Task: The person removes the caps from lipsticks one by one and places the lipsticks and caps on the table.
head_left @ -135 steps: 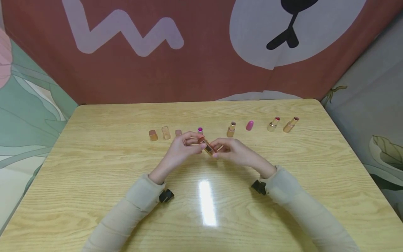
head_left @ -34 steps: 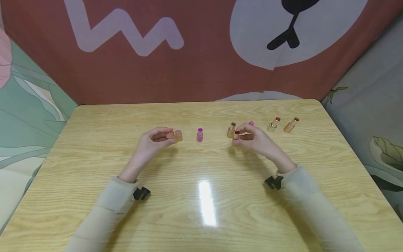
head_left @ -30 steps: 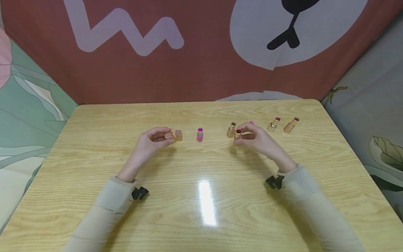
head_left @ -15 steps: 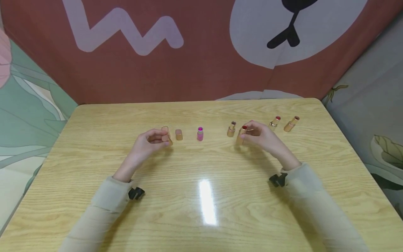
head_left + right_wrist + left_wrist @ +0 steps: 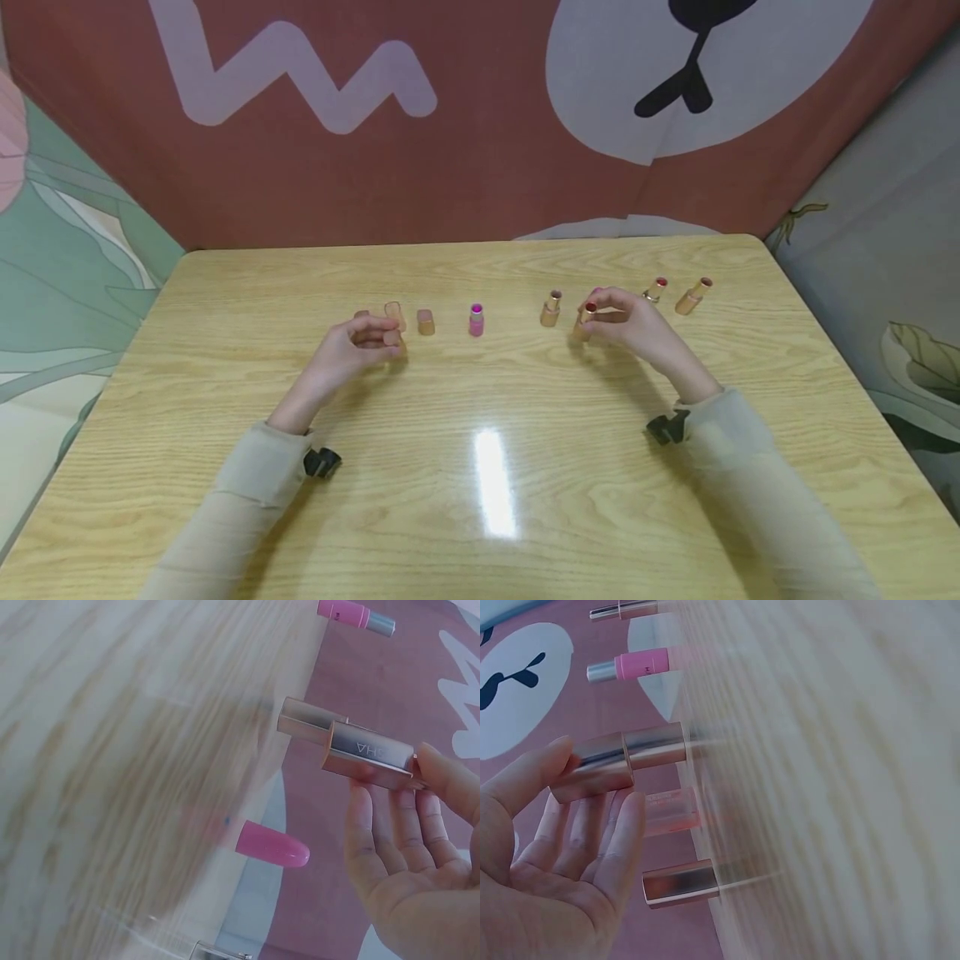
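My left hand (image 5: 345,346) pinches a rose-gold lipstick cap (image 5: 592,769) between thumb and fingers, just in front of a clear cap (image 5: 395,313) that stands on the table. A matching rose-gold cap (image 5: 425,322) stands to its right, and another cap (image 5: 679,883) is partly hidden behind the left hand in the head view. My right hand (image 5: 633,325) grips an uncapped gold lipstick (image 5: 367,754) upright, its dark red tip (image 5: 590,307) showing. Close behind it stands a pink cap (image 5: 274,846), mostly covered by the fingers in the head view.
In the middle stands an uncapped pink lipstick (image 5: 476,321). An open gold lipstick (image 5: 551,309) is just left of my right hand. Two more open lipsticks, one red-tipped (image 5: 656,288) and one gold-bodied (image 5: 693,297), stand beyond it. The wooden table (image 5: 420,500) meets a red cloth backdrop (image 5: 480,183).
Earlier both hands held the lipstick together at the centre. The cap has come off; the left hand has carried it left, the right hand has carried the lipstick right, both still drifting outward lately.
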Available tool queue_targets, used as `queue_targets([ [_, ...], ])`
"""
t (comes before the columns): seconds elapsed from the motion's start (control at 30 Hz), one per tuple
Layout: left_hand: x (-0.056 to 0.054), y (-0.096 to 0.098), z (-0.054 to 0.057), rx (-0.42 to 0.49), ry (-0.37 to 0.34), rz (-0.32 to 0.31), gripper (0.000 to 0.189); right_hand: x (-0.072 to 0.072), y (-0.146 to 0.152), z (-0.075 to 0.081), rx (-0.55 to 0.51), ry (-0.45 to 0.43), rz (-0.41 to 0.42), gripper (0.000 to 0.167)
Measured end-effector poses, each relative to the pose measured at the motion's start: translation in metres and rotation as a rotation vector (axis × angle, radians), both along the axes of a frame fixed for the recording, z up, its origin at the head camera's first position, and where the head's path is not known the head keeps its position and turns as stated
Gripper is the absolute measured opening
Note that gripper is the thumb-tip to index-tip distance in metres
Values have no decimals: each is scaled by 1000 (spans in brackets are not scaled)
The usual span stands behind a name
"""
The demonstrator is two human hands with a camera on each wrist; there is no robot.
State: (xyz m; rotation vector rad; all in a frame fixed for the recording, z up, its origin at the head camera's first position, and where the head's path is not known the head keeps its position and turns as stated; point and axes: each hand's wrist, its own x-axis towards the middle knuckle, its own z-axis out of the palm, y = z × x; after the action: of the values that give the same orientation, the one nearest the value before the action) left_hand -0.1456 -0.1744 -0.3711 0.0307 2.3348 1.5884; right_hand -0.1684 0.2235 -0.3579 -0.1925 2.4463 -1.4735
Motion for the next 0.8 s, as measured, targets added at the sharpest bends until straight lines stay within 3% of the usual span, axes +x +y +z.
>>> queue_targets([
  [0.8,-1,-2,-3,-51,-33,-25,43,-5,7,-8,26,-17,-2,36],
])
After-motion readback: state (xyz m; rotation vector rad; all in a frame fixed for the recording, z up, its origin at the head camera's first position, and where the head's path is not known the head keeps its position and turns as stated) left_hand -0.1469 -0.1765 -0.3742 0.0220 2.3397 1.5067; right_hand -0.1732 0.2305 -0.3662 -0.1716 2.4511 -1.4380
